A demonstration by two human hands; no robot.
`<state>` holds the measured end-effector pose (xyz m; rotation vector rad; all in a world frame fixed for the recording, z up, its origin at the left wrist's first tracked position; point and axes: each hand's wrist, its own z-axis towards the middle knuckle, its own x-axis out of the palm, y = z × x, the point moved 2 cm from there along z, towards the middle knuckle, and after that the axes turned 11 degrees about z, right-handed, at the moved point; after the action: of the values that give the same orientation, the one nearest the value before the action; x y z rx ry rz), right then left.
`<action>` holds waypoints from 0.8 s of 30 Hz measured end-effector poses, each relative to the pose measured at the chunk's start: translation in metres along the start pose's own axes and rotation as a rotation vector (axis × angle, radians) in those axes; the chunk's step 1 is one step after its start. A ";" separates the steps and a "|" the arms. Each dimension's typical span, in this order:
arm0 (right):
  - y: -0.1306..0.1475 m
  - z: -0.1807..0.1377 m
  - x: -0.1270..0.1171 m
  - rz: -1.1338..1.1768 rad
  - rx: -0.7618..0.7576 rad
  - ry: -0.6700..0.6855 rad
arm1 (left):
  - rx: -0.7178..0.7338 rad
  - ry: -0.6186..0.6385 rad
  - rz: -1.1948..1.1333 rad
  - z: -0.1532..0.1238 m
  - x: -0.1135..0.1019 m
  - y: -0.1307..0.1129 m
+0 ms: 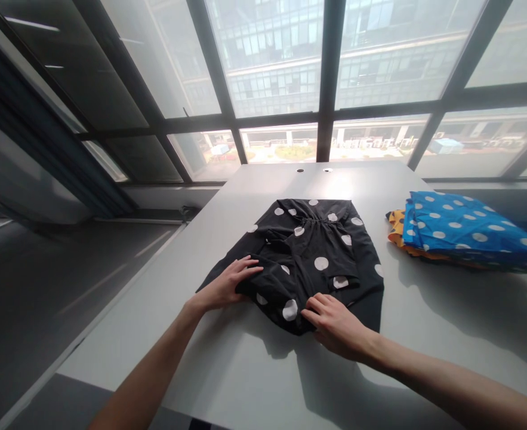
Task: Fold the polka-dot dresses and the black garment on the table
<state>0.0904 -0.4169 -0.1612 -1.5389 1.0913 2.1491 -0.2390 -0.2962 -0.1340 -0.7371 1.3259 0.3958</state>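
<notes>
Shows folding, judged mid-fold. Left hand [225, 288], forearm low, at 9 o'clock of the black polka-dot garment [321, 251] lying mid-counter [245, 370]: fingers stretched flat on a bunched fold. Right hand [335, 325] at 6 o'clock: fingers bent onto the hem, grip unclear. Calls next for an even, smoothing pull. At 3 o'clock, apart: blue polka-dot cloth [464, 230].

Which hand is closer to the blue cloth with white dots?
Right. The right hand rests on the black garment, apart from the blue cloth to its right; the left hand is farther, on the garment's left part.
</notes>
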 end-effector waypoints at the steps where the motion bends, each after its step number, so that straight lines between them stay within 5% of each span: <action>1: -0.001 0.001 0.000 0.003 0.013 0.000 | 0.004 0.024 0.002 0.004 0.003 -0.001; 8: -0.008 0.001 -0.023 0.090 0.080 -0.079 | 0.025 0.045 0.014 0.014 0.015 0.010; 17: -0.006 -0.003 0.004 0.002 0.038 -0.042 | 0.094 -0.123 -0.113 0.020 0.013 0.008; 24: -0.032 0.006 -0.052 0.413 0.194 -0.410 | -0.070 -0.157 -0.278 0.033 -0.009 -0.003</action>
<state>0.1266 -0.3809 -0.1267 -0.7864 1.5026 2.3796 -0.2150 -0.2744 -0.1222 -0.9163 1.0489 0.2714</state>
